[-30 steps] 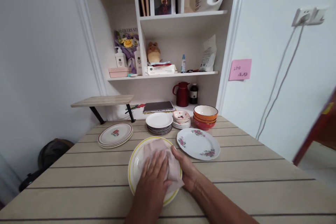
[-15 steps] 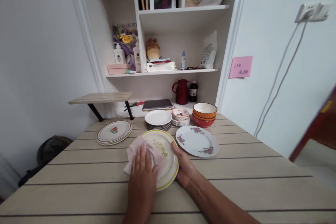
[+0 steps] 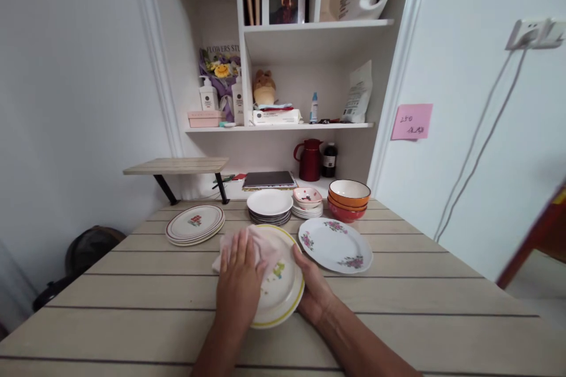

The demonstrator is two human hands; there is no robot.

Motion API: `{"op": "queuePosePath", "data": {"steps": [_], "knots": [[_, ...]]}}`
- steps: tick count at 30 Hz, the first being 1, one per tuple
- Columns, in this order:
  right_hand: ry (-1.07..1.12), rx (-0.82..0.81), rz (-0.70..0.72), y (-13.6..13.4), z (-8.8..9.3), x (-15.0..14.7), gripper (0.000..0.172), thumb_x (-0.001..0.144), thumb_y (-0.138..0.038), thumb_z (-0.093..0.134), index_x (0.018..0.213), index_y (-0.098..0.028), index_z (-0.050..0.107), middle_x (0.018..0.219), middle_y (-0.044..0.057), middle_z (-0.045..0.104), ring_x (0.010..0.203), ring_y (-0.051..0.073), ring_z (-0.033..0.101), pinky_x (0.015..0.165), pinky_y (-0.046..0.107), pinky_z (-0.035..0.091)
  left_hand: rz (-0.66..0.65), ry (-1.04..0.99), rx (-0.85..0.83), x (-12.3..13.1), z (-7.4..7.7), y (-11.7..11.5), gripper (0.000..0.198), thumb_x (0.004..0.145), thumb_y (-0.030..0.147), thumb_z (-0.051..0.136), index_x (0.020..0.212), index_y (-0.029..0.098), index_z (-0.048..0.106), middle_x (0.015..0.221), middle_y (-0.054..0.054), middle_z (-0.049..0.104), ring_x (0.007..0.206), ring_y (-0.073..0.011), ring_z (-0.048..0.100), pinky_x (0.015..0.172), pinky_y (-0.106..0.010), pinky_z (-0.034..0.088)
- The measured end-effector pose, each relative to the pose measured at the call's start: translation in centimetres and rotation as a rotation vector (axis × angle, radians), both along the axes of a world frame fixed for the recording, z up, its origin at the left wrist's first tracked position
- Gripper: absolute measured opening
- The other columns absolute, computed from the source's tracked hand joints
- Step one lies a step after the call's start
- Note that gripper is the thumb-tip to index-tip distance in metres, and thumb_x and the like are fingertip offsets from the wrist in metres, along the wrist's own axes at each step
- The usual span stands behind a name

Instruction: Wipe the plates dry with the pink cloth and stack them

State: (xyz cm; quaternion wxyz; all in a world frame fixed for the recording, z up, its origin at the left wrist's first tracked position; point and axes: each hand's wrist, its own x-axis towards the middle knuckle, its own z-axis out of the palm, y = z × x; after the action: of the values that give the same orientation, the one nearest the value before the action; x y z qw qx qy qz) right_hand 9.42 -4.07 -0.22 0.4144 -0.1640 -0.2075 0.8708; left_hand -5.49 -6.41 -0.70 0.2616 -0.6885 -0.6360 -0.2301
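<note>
A cream plate (image 3: 283, 291) with a yellow rim and a green and yellow print is held over the table at centre. My right hand (image 3: 313, 285) grips its right edge, thumb on the rim and fingers underneath. On the plate's left part lies a pale pink cloth (image 3: 264, 244). My left hand (image 3: 239, 277) presses flat on this cloth, fingers stretched out, and hides part of the print. Just to the right of the held plate, a white oval plate (image 3: 329, 247) with pink flowers rests on the table.
Red-rimmed plates (image 3: 183, 225) are stacked on the left. Behind are white-topped plates (image 3: 269, 202), small dishes with a pink-patterned bowl (image 3: 308, 196), and orange and red bowls (image 3: 347, 206). A low wooden stand (image 3: 177, 166) and a red jug (image 3: 310, 159) stand farther back.
My left hand and the cloth have slid up toward the plate's far edge, showing different parts of the print. My right hand keeps its grip. The camera view has shifted slightly.
</note>
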Motion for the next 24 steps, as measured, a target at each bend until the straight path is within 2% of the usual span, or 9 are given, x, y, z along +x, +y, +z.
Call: {"op": "queuePosePath", "data": {"steps": [3, 7, 9, 11, 14, 17, 19, 21, 24], "knots": [[0.005, 0.018, -0.004, 0.1, 0.0, 0.1, 0.056, 0.093, -0.05, 0.043, 0.128, -0.009, 0.054, 0.111, 0.017, 0.072, 0.107, 0.027, 0.066, 0.101, 0.048, 0.044, -0.007, 0.022, 0.047, 0.1, -2.1, -2.2, 0.053, 0.089, 0.023, 0.046, 0.14, 0.007, 0.042, 0.15, -0.016, 0.04, 0.138, -0.029, 0.037, 0.108, -0.049, 0.039], [-0.009, -0.055, 0.097, -0.1, 0.3, 0.4, 0.063, 0.091, -0.057, 0.041, 0.123, -0.005, 0.057, 0.107, 0.019, 0.072, 0.103, 0.027, 0.068, 0.097, 0.045, 0.048, -0.166, 0.066, 0.009, 2.5, -3.6, -4.5, 0.06, 0.087, 0.018, 0.046, 0.145, 0.012, 0.034, 0.152, -0.011, 0.036, 0.14, -0.0259, 0.035, 0.108, -0.045, 0.041], [-0.024, -0.098, 0.123, -0.2, 0.4, 0.5, 0.061, 0.093, -0.055, 0.041, 0.117, -0.003, 0.061, 0.102, 0.019, 0.073, 0.1, 0.025, 0.069, 0.096, 0.04, 0.048, -0.245, 0.052, -0.039, 3.8, -3.1, -4.3, 0.062, 0.087, 0.02, 0.047, 0.147, 0.015, 0.032, 0.153, -0.009, 0.036, 0.14, -0.0244, 0.035, 0.108, -0.044, 0.041], [0.003, -0.066, 0.086, -0.2, 0.3, 0.5, 0.052, 0.094, -0.048, 0.042, 0.115, -0.005, 0.063, 0.103, 0.016, 0.074, 0.102, 0.022, 0.068, 0.099, 0.036, 0.047, -0.27, 0.01, -0.08, 4.5, -2.1, -3.1, 0.063, 0.087, 0.02, 0.047, 0.148, 0.016, 0.031, 0.153, -0.008, 0.036, 0.14, -0.0234, 0.034, 0.11, -0.044, 0.039], [0.048, 0.03, 0.037, -0.2, 0.2, 0.4, 0.043, 0.093, -0.041, 0.047, 0.121, -0.011, 0.061, 0.117, 0.013, 0.07, 0.113, 0.022, 0.064, 0.104, 0.037, 0.042, -0.23, -0.038, -0.102, 4.2, -0.1, -0.6, 0.061, 0.088, 0.02, 0.046, 0.148, 0.016, 0.03, 0.153, -0.01, 0.035, 0.142, -0.0237, 0.032, 0.112, -0.048, 0.034], [-0.013, 0.029, 0.015, -0.1, 0.0, 0.3, 0.049, 0.091, -0.044, 0.05, 0.124, -0.01, 0.059, 0.119, 0.016, 0.069, 0.114, 0.025, 0.062, 0.105, 0.041, 0.041, -0.126, -0.056, -0.097, 2.4, 0.8, 0.9, 0.055, 0.09, 0.025, 0.047, 0.143, 0.014, 0.039, 0.151, -0.013, 0.039, 0.14, -0.0266, 0.034, 0.112, -0.052, 0.034], [-0.041, 0.013, -0.023, 0.0, -0.1, 0.2, 0.052, 0.09, -0.047, 0.05, 0.124, -0.009, 0.059, 0.116, 0.017, 0.07, 0.113, 0.025, 0.063, 0.104, 0.043, 0.041, -0.055, -0.056, -0.085, 1.1, 0.2, 0.7, 0.051, 0.091, 0.028, 0.046, 0.139, 0.012, 0.044, 0.15, -0.015, 0.04, 0.139, -0.0279, 0.036, 0.111, -0.052, 0.035], [-0.042, 0.026, -0.05, 0.2, -0.2, 0.1, 0.052, 0.09, -0.047, 0.05, 0.124, -0.009, 0.059, 0.114, 0.017, 0.07, 0.113, 0.026, 0.063, 0.104, 0.044, 0.041, -0.011, -0.054, -0.064, 0.3, -1.0, -0.4, 0.051, 0.09, 0.027, 0.047, 0.138, 0.009, 0.046, 0.149, -0.016, 0.04, 0.138, -0.029, 0.037, 0.11, -0.051, 0.037], [-0.04, 0.057, -0.054, 0.3, -0.4, 0.0, 0.052, 0.09, -0.048, 0.049, 0.123, -0.009, 0.059, 0.113, 0.016, 0.071, 0.112, 0.026, 0.064, 0.104, 0.045, 0.042, -0.009, -0.051, -0.041, 0.5, -3.3, -2.8, 0.055, 0.087, 0.02, 0.048, 0.14, 0.007, 0.042, 0.15, -0.017, 0.039, 0.139, -0.0294, 0.036, 0.108, -0.049, 0.04]]}}
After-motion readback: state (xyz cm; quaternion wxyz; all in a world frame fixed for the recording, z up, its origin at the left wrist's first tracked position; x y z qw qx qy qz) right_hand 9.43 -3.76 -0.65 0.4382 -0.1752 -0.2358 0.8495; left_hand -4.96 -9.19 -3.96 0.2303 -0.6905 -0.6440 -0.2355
